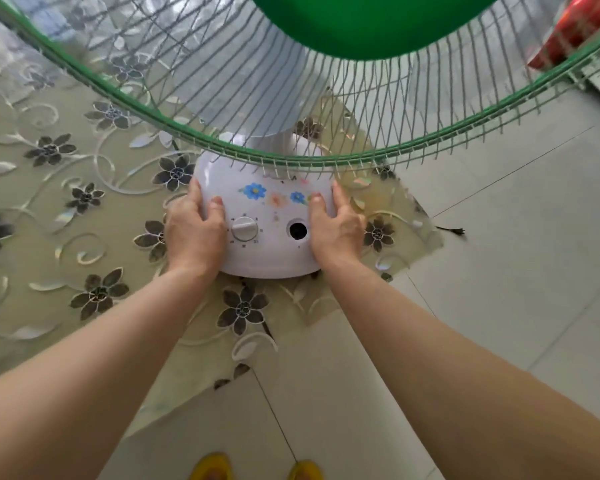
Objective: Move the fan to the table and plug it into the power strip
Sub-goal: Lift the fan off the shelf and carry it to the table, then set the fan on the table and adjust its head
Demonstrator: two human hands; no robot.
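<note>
The fan has a white round base with flower stickers, one white dial and an empty knob hole. Its wire cage with a green rim and green centre cap fills the top of the view. The base rests on the table near its front right corner, on a floral cover. My left hand grips the base's left side and my right hand grips its right side. A dark plug end lies on the floor just past the table's corner. No power strip is in view.
Pale floor tiles spread to the right of and below the table. A red object sits at the top right behind the cage. Yellow shoes show at the bottom edge.
</note>
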